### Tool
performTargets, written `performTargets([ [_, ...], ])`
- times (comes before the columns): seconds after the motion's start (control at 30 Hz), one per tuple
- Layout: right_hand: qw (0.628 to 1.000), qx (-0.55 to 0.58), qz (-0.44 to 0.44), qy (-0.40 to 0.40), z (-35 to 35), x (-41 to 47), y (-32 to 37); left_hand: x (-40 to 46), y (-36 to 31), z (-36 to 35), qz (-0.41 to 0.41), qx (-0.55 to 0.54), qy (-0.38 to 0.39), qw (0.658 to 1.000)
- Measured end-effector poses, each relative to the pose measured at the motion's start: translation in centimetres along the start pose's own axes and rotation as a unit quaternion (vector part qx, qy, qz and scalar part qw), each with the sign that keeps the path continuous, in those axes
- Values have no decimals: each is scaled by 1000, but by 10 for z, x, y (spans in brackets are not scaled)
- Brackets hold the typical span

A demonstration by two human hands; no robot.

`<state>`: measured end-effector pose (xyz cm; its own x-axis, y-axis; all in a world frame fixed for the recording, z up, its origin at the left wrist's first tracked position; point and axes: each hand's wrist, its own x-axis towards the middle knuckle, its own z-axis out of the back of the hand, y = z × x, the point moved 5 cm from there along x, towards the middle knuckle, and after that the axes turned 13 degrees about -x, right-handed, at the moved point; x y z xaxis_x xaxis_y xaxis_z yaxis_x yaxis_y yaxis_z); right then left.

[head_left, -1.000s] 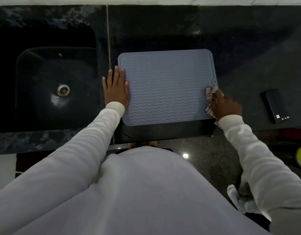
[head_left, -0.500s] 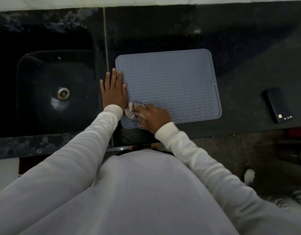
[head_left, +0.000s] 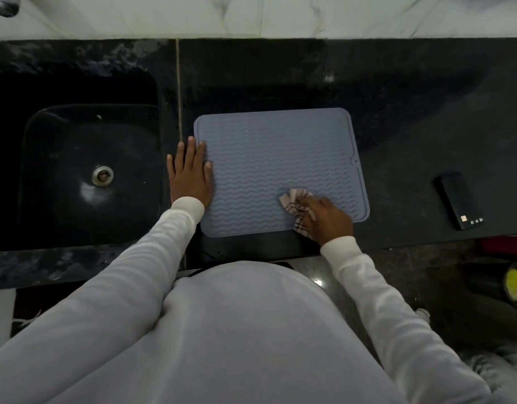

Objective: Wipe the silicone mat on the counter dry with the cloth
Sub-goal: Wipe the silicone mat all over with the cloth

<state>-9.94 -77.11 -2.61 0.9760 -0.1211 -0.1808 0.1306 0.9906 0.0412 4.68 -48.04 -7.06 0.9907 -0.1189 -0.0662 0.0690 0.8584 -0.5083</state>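
A grey-blue silicone mat (head_left: 269,158) with wavy ridges lies flat on the dark stone counter (head_left: 412,118), right of the sink. My left hand (head_left: 190,173) rests flat, fingers spread, on the mat's left edge. My right hand (head_left: 327,218) is closed on a crumpled checked cloth (head_left: 295,202) and presses it on the mat's near right part. Small water drops glint on the mat's middle.
A black sink (head_left: 85,176) with a metal drain (head_left: 102,175) sits to the left. A dark phone-like device (head_left: 458,201) lies on the counter at the right. White tiles (head_left: 251,16) run along the back. The counter's front edge is just below the mat.
My right hand swept the cloth from the mat's right edge to its near left corner, and has now come back to the near right part. My left hand stayed put.
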Motion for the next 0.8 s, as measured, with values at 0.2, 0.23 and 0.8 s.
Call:
performTargets([
  [0.2,993,-30,-106,50,1,-3,-83,0,1,-2,-3,-8,2,1000],
  [0.23,991,-31,-123,48,2,-2,-93,0,1,-2,-5,-9,4,1000],
  [0.8,988,109,70,-88,61,9,31,-8,-2,-1,4,-16,-8,1000],
])
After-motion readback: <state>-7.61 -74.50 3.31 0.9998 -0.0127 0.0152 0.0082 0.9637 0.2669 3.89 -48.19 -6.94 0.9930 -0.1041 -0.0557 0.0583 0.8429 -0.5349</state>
